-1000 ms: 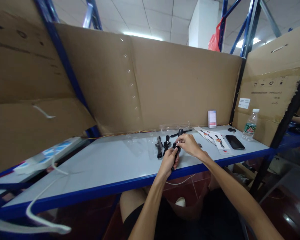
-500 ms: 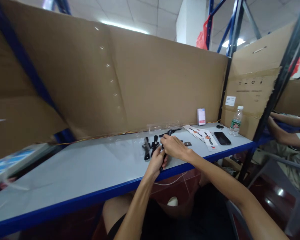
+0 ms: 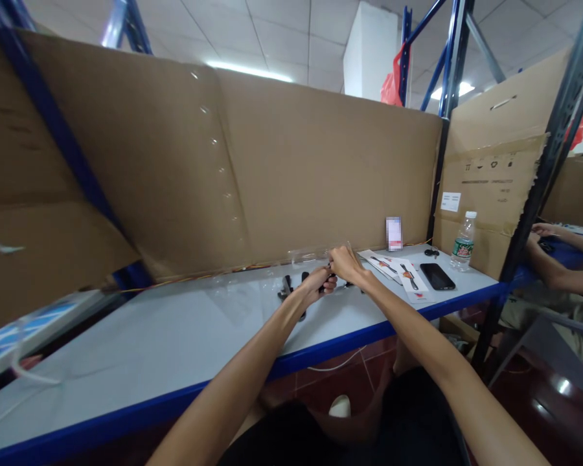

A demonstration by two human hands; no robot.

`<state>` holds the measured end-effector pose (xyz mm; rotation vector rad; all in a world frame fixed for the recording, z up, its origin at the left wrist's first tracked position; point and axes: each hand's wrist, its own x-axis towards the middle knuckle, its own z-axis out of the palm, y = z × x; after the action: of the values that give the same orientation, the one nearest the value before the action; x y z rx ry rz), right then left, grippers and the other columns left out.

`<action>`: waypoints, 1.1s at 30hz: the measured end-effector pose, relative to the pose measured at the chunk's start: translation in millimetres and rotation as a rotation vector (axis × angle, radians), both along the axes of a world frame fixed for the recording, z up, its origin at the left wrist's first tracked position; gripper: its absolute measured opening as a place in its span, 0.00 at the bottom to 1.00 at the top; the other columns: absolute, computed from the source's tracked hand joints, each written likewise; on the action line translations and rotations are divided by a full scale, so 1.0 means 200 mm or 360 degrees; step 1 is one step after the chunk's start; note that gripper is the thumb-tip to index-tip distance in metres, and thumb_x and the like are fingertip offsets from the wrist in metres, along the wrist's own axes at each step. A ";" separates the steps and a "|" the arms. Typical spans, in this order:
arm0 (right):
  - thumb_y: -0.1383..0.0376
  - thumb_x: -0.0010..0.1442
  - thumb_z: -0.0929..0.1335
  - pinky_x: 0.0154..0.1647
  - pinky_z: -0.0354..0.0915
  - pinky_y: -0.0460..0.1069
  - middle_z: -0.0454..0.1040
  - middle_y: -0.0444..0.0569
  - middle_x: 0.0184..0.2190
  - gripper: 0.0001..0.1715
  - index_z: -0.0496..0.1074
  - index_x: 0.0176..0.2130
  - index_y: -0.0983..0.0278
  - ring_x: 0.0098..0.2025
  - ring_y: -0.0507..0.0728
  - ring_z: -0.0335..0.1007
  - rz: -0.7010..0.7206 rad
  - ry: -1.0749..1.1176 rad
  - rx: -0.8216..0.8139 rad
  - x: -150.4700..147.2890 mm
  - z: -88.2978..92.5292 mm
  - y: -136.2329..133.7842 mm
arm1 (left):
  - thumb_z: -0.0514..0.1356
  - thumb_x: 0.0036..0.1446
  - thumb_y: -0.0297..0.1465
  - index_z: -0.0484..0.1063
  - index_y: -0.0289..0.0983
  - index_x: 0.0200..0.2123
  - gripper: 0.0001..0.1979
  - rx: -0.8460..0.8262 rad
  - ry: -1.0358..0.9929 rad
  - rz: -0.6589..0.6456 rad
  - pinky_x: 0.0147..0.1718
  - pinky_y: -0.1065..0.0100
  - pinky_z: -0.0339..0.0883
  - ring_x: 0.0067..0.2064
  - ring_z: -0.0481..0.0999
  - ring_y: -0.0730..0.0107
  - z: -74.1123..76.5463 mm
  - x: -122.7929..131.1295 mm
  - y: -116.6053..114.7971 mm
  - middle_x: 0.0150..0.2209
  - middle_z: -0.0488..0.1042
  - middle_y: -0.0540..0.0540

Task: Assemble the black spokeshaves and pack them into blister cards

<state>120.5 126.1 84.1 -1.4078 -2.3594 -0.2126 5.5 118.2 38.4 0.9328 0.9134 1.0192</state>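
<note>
My left hand [image 3: 319, 283] is closed, its fingers wrapped round a slim black item that is mostly hidden; its kind I cannot make out. Meeting it from the right, my right hand [image 3: 347, 263] pinches at the upper end of that item, fingers bent down. Both hands are held over the grey table [image 3: 184, 336], near its back. Just left of the left hand lies a black handled piece [image 3: 285, 288]. Another dark piece [image 3: 304, 316] shows partly from under the left wrist.
Clear plastic packaging [image 3: 304, 255] lies behind the hands. To the right are printed cards [image 3: 411, 278], a black phone [image 3: 437, 276], a water bottle [image 3: 463, 244] and a propped-up screen [image 3: 394, 234]. Cardboard walls [image 3: 320, 162] enclose the table. Another person's arm [image 3: 571, 249] shows at far right.
Both hands have moved up and away from the table's front edge, still close together. They now cover more of the black pieces. The view has shifted slightly.
</note>
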 end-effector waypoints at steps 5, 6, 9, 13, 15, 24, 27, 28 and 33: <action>0.74 0.59 0.67 0.42 0.69 0.48 0.81 0.66 0.43 0.15 0.81 0.42 0.69 0.46 0.64 0.80 -0.0088 0.0022 -0.0076 -0.06 -0.04 0.10 | 0.54 0.57 0.22 0.54 0.40 0.27 0.11 -0.0038 -0.0028 0.0048 0.13 0.80 0.37 0.13 0.50 0.85 -0.07 -0.01 0.08 0.17 0.55 0.59; 0.74 0.59 0.67 0.42 0.69 0.49 0.81 0.66 0.42 0.15 0.81 0.43 0.70 0.46 0.64 0.80 -0.0108 0.0042 -0.0086 -0.07 -0.05 0.12 | 0.54 0.57 0.22 0.55 0.40 0.27 0.11 -0.0033 -0.0033 0.0066 0.13 0.80 0.37 0.12 0.51 0.84 -0.08 -0.02 0.09 0.17 0.55 0.58; 0.74 0.59 0.66 0.43 0.69 0.48 0.81 0.66 0.43 0.16 0.81 0.44 0.70 0.45 0.62 0.80 -0.0149 0.0180 -0.0132 -0.10 -0.11 0.16 | 0.54 0.57 0.22 0.56 0.39 0.28 0.10 -0.0011 -0.0048 0.0109 0.13 0.80 0.39 0.13 0.52 0.84 -0.13 -0.03 0.10 0.17 0.55 0.58; 0.73 0.60 0.66 0.44 0.67 0.46 0.83 0.58 0.43 0.15 0.81 0.42 0.66 0.46 0.58 0.79 -0.0115 0.0379 -0.0152 -0.10 -0.18 0.20 | 0.56 0.57 0.22 0.56 0.39 0.27 0.11 -0.0013 -0.0066 0.0115 0.13 0.80 0.41 0.13 0.54 0.83 -0.17 -0.03 0.12 0.18 0.56 0.58; 0.71 0.61 0.67 0.45 0.67 0.46 0.83 0.55 0.42 0.14 0.81 0.42 0.64 0.46 0.57 0.78 -0.0099 0.0445 -0.0148 -0.09 -0.21 0.21 | 0.55 0.58 0.23 0.56 0.39 0.27 0.11 -0.0024 -0.0072 0.0099 0.13 0.79 0.41 0.13 0.54 0.83 -0.17 -0.03 0.12 0.17 0.56 0.57; 0.61 0.64 0.70 0.42 0.66 0.45 0.83 0.50 0.40 0.10 0.81 0.41 0.61 0.43 0.55 0.78 -0.0097 0.0674 -0.0198 -0.03 -0.30 0.23 | 0.57 0.61 0.26 0.57 0.39 0.29 0.11 -0.0069 -0.0088 -0.0049 0.11 0.80 0.39 0.12 0.53 0.83 -0.16 -0.06 0.11 0.17 0.55 0.60; 0.58 0.64 0.70 0.40 0.66 0.45 0.83 0.47 0.40 0.11 0.81 0.41 0.60 0.42 0.54 0.78 -0.0089 0.0736 -0.0202 -0.03 -0.30 0.24 | 0.60 0.60 0.27 0.56 0.40 0.29 0.13 -0.0078 -0.0095 -0.0097 0.11 0.81 0.39 0.12 0.54 0.84 -0.16 -0.06 0.11 0.17 0.55 0.60; 0.58 0.64 0.71 0.40 0.65 0.44 0.84 0.47 0.40 0.11 0.82 0.40 0.59 0.42 0.54 0.78 -0.0072 0.0743 -0.0214 -0.03 -0.30 0.24 | 0.60 0.60 0.27 0.56 0.40 0.29 0.13 -0.0087 -0.0097 -0.0114 0.11 0.81 0.39 0.12 0.54 0.84 -0.16 -0.06 0.12 0.17 0.55 0.60; 0.61 0.62 0.72 0.40 0.65 0.42 0.84 0.45 0.40 0.08 0.83 0.40 0.58 0.42 0.52 0.78 -0.0041 0.0791 -0.0282 -0.02 -0.31 0.25 | 0.58 0.60 0.25 0.55 0.40 0.29 0.13 -0.0122 -0.0112 -0.0160 0.11 0.81 0.38 0.12 0.54 0.83 -0.18 -0.07 0.14 0.17 0.55 0.59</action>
<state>115.6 176.5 23.1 -1.3754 -1.9827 0.3148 -9.1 146.0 2.9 0.8646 0.8332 0.9197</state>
